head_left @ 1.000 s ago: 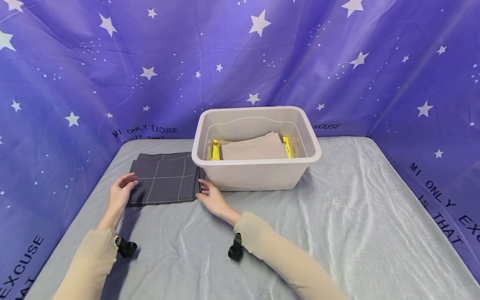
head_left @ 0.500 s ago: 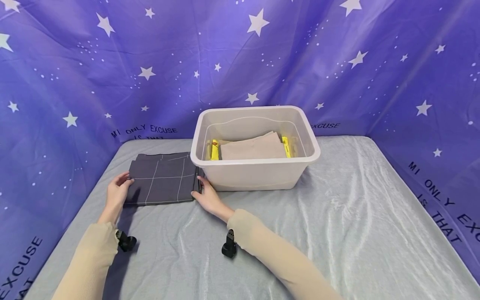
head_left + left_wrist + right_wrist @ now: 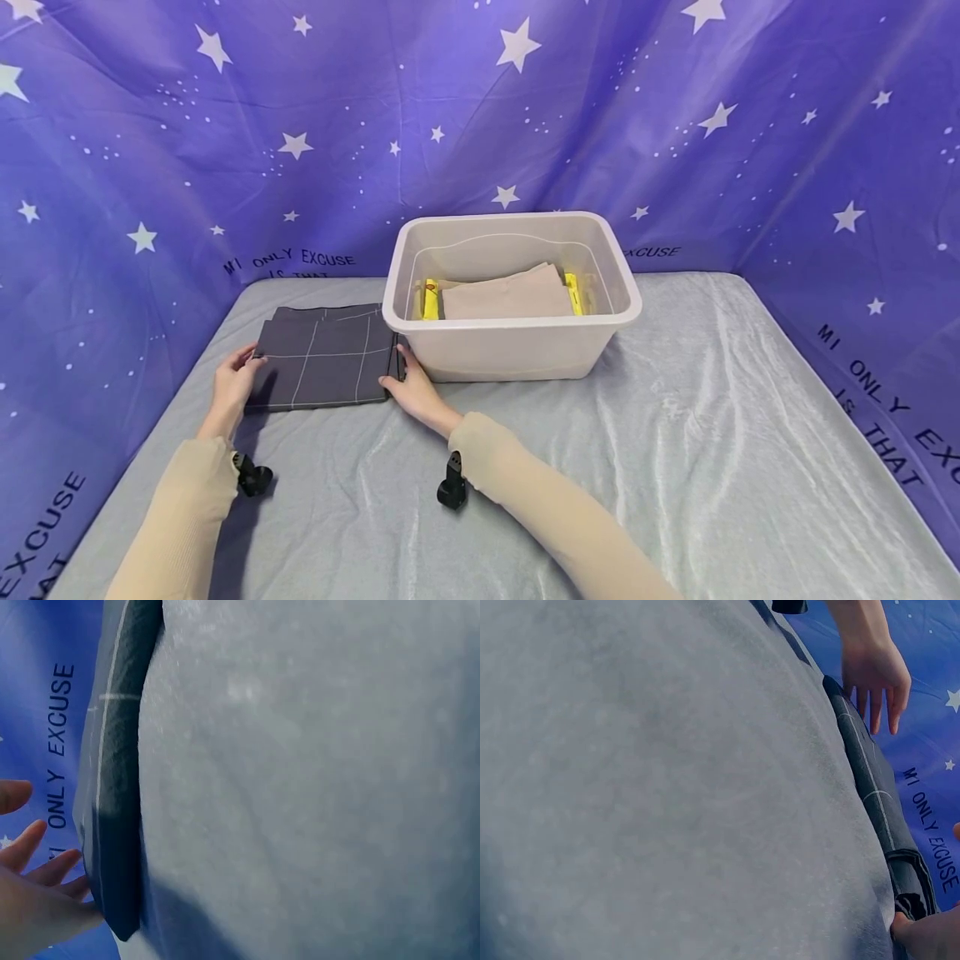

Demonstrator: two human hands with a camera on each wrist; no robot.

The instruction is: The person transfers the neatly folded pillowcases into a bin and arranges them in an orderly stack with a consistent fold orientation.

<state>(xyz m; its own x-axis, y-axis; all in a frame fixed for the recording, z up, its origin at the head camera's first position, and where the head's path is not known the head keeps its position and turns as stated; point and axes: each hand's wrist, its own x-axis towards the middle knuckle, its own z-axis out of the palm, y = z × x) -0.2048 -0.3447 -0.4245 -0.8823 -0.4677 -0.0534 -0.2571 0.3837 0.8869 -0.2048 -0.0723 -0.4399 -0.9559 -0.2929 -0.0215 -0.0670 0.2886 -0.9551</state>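
Note:
A folded dark grey cloth (image 3: 322, 358) with a thin white check lies flat at the left in the head view. My left hand (image 3: 233, 379) is at its left edge; in the left wrist view that hand's fingers (image 3: 56, 866) are spread and extended against the cloth's side. My right hand (image 3: 416, 393) is at the opposite edge, thumb and fingers apart, beside a black-trimmed end. In the right wrist view a fingertip of the right hand (image 3: 934, 935) meets the cloth's lower edge, and most of that hand is out of frame.
Right beside the cloth stands a pale plastic bin (image 3: 510, 346), its rim overlapping the cloth's corner in view. Inside are a folded beige cloth (image 3: 510, 297) and two yellow packets, one (image 3: 431, 300) at each side. A purple star-printed curtain (image 3: 480, 108) surrounds the grey covered surface (image 3: 675, 467).
The right hand has shifted slightly left and farther along the cloth's right edge. The left hand has moved slightly left and settled at the left edge. The bin stays put.

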